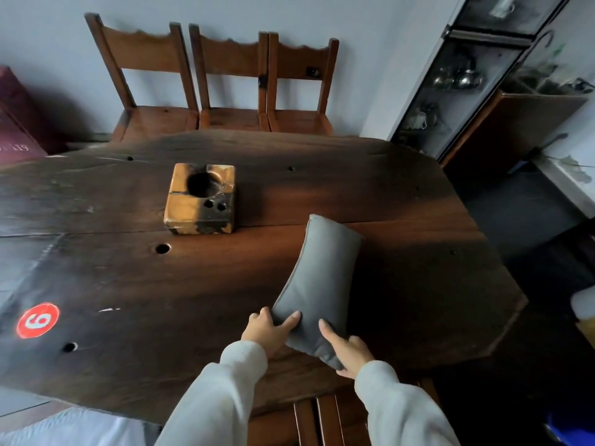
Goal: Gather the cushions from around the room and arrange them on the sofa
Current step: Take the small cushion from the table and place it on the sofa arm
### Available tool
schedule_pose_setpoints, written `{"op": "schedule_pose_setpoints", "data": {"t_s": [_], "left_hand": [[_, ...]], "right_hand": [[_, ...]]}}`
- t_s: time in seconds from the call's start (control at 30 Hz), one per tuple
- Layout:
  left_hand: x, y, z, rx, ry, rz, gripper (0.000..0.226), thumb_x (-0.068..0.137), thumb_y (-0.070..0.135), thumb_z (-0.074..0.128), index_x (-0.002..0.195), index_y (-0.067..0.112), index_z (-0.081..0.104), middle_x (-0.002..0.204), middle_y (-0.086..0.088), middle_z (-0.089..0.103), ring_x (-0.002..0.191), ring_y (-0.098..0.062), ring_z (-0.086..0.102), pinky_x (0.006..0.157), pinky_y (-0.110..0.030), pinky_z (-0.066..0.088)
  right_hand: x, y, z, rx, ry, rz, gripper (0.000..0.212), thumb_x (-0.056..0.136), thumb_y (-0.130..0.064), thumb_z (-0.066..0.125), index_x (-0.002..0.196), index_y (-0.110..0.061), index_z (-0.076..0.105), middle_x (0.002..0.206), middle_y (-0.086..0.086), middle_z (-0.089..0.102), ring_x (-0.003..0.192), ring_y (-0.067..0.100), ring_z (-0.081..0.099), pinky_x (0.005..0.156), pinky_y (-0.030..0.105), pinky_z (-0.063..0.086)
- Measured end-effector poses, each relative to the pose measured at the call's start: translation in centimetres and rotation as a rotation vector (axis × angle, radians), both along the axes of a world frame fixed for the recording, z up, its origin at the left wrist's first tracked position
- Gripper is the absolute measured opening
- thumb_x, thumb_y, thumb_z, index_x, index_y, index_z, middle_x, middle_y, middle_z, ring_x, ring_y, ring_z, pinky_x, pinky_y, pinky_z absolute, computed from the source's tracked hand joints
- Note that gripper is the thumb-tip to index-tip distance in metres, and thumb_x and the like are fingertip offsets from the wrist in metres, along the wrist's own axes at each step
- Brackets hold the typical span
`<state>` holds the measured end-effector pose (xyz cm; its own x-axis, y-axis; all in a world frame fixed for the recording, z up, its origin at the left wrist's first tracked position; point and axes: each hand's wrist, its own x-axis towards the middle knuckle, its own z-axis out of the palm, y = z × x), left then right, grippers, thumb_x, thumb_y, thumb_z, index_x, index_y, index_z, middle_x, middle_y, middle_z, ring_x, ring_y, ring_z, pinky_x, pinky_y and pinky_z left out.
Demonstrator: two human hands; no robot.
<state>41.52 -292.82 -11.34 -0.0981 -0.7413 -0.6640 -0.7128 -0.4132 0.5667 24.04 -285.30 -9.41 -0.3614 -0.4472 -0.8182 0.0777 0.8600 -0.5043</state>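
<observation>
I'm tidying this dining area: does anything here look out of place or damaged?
The grey cushion lies on the wooden table, gripped at its near end by the left hand and right hand. The wooden block looks dark, perhaps scorched, at one corner.

A dark wooden bench carries a square wooden block with holes, a red round sticker, and a grey cushion near its right end.

Our left hand and right hand gripping a grey rectangular fabric cushion, dark wooden table, square wooden block.
</observation>
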Motion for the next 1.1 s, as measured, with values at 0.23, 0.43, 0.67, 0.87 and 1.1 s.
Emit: {"op": "schedule_pose_setpoints", "data": {"t_s": [0.23,0.43,0.67,0.87,1.1], "left_hand": [[-1.5,-0.7,5.1,-0.142,0.148,0.056,0.059,0.095,0.053,0.065,0.11,-0.004,0.059,0.113,-0.024,0.065,0.103,-0.043,0.066,0.089,-0.051,0.055],[-0.5,3.1,12.9,-0.271,0.352,0.109,0.038,0.091,0.029,0.077,0.115,0.005,0.061,0.117,-0.015,0.06,0.104,-0.022,0.058,0.087,-0.024,0.049],[1.2,12.6,22.6,-0.441,0.748,0.281,0.094,0.047,0.041,0.098,0.124,0.035,0.043,0.122,0.003,0.066,0.104,-0.006,0.07,0.08,-0.026,0.059],[2.8,26.0,27.1,-0.605,0.853,0.41,0.101,0.042,0.049,0.104,0.129,0.031,0.056,0.119,0.01,0.076,0.11,-0.008,0.071,0.084,-0.024,0.059],[9.6,40.0,30.2,-0.756,0.722,0.707,0.088,0.051,0.035,0.1,0.128,0.02,0.059,0.116,0.003,0.077,0.108,-0.012,0.073,0.086,-0.029,0.06]], "right_hand": [[-0.5,-0.5,3.6,-0.4,0.153,-0.127,0.022,0.088,-0.032,0.082,0.093,-0.013,0.074,0.085,-0.005,0.074,0.085,0.008,0.069,0.07,0.016,0.054],[-2.0,2.6,10.5,-0.622,0.137,-0.093,0.015,0.08,-0.015,0.089,0.088,-0.009,0.078,0.082,0.003,0.08,0.085,0.018,0.076,0.065,0.017,0.054],[-3.6,9.7,19.6,-0.763,-0.022,0.367,0.077,0.05,-0.039,0.102,0.12,-0.033,0.072,0.117,-0.001,0.079,0.115,0.019,0.072,0.104,0.041,0.051],[-0.9,18.4,25.8,-0.91,-0.038,0.516,0.074,0.038,-0.062,0.099,0.106,-0.051,0.073,0.108,-0.013,0.08,0.1,0.004,0.074,0.093,0.03,0.053],[7.0,27.1,29.1,-0.965,-0.057,0.771,0.043,0.064,-0.035,0.098,0.099,-0.036,0.073,0.092,-0.029,0.077,0.084,-0.012,0.069,0.084,0.022,0.05]]}}
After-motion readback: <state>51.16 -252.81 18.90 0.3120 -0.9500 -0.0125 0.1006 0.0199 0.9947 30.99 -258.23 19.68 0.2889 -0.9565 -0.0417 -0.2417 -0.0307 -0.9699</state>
